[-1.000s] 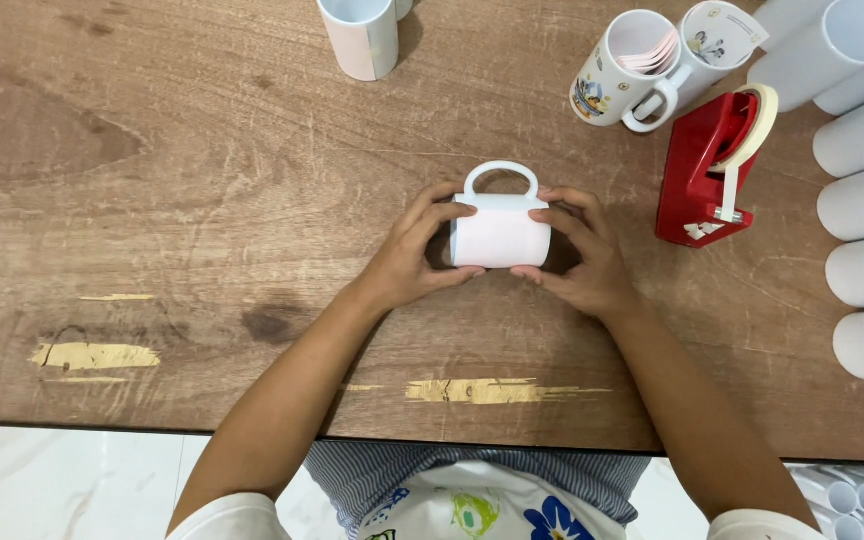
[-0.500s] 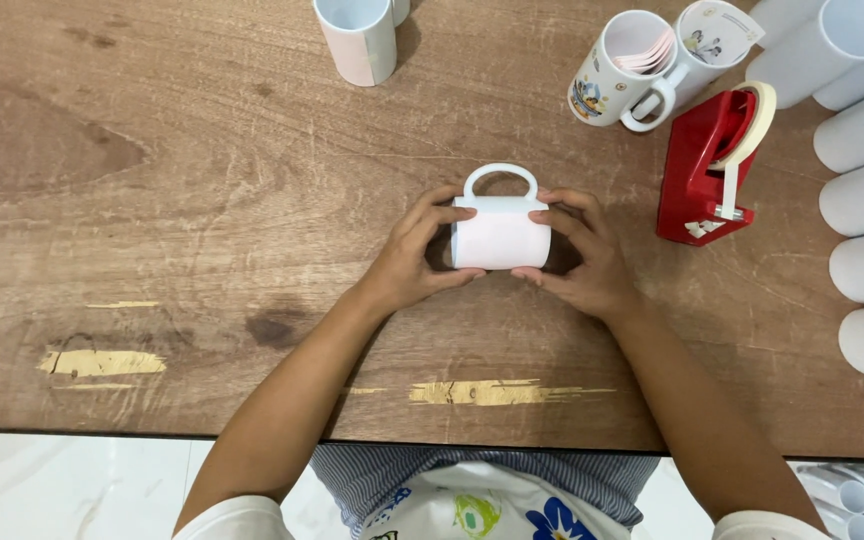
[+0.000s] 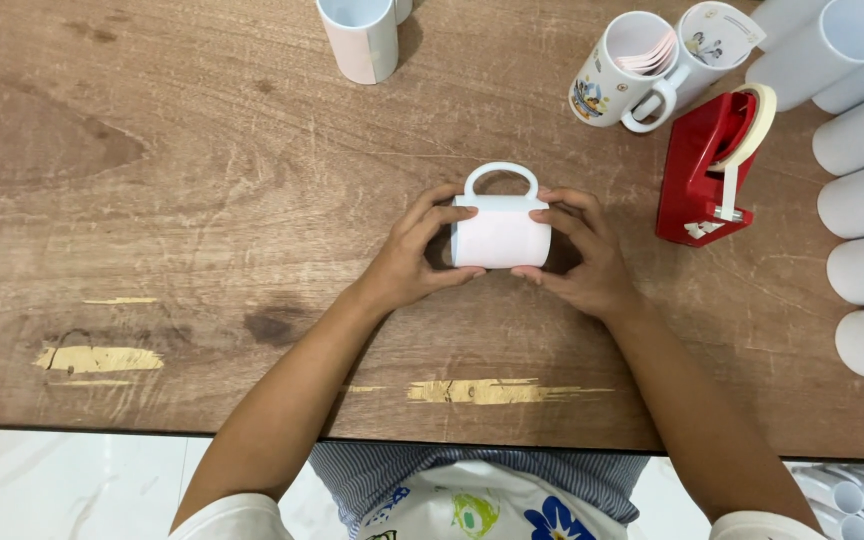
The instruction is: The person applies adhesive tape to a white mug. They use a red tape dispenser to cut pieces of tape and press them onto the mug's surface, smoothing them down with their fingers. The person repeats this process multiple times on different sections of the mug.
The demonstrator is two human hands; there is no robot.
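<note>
The white ceramic mug wrapped in a pale paper sheet (image 3: 500, 232) lies on its side between both hands, long axis running hand to hand, handle pointing away; left hand (image 3: 414, 255) and right hand (image 3: 584, 250) clasp its opposite ends, equally near.

bright, even overhead light, soft short shadows, sharp focus, no glare, slight edge stretch

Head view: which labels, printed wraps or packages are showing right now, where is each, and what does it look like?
Plain white paper wrap: around the white mug lying on its side, held between left hand and right hand.
Colourful cartoon print: on the upright white mug, top right.
Curled printed sheet: in the next mug, white with small figures.
No packages or screens.
</note>
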